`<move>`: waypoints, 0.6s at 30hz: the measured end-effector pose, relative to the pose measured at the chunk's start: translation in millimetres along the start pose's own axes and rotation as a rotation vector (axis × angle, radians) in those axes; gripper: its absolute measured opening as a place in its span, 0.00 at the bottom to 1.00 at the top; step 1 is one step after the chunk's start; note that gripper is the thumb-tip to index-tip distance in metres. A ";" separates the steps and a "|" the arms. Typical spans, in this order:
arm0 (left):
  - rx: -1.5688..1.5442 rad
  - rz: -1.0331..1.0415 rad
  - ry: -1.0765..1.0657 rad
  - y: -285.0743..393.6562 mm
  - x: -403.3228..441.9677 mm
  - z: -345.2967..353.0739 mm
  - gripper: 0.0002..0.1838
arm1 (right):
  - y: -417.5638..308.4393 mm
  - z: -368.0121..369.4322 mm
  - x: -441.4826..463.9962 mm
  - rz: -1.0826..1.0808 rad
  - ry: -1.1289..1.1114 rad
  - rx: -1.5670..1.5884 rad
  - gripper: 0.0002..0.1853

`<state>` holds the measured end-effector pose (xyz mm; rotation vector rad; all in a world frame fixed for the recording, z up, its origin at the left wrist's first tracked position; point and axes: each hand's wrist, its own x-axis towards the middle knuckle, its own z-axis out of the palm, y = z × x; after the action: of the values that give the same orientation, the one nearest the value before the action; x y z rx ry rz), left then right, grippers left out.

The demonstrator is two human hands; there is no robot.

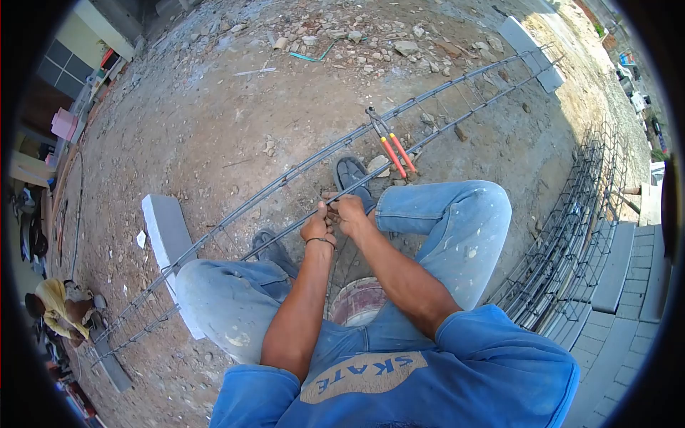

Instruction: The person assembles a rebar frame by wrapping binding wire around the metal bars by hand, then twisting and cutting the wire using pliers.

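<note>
A long, narrow rebar cage (pixel 285 175) slants across in front of my knees, its bars joined by thin stirrups. Both hands meet at its near bar, between my legs. My left hand (pixel 319 227) is closed, thumb and fingers pressed at the bar. Close beside it, my right hand (pixel 347 213) is closed over the same bar. Any thin wire between the fingers is too small to make out. Pliers-like nippers with red and yellow handles (pixel 393 148) lie across the cage, to the right of my hands, jaws pointing away.
A grey block (pixel 168 228) supports the cage at left, another block (pixel 534 53) at far right. I sit on an upturned bucket (pixel 358 301). More rebar cages (pixel 571 228) are piled at right, near paving. Rubble (pixel 407 48) lies ahead; a person (pixel 64 307) is at far left.
</note>
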<state>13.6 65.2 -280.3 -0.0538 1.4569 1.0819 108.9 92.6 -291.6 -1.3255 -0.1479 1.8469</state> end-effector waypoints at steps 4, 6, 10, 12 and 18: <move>0.068 0.065 0.001 3.9 -6.0 1.3 0.14 | -9.8 -4.2 -6.3 0.118 -0.169 0.102 0.27; 0.010 0.052 -0.077 9.0 -2.4 -4.2 0.15 | -10.6 -7.1 -7.4 0.130 -0.276 0.148 0.34; 0.005 -0.046 -0.232 8.1 12.3 -14.9 0.14 | -7.4 -18.0 8.5 0.153 -0.340 0.189 0.37; -0.013 -0.086 -0.264 10.3 17.3 -18.9 0.14 | -6.8 -17.5 8.4 0.129 -0.357 0.167 0.37; -0.072 -0.124 -0.292 15.5 10.5 -19.7 0.15 | -10.6 -10.4 -1.7 0.058 -0.252 0.064 0.29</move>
<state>-13.2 67.3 -283.9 -0.0345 1.1384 0.9953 123.6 94.6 -289.3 -1.0597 -0.1827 2.0467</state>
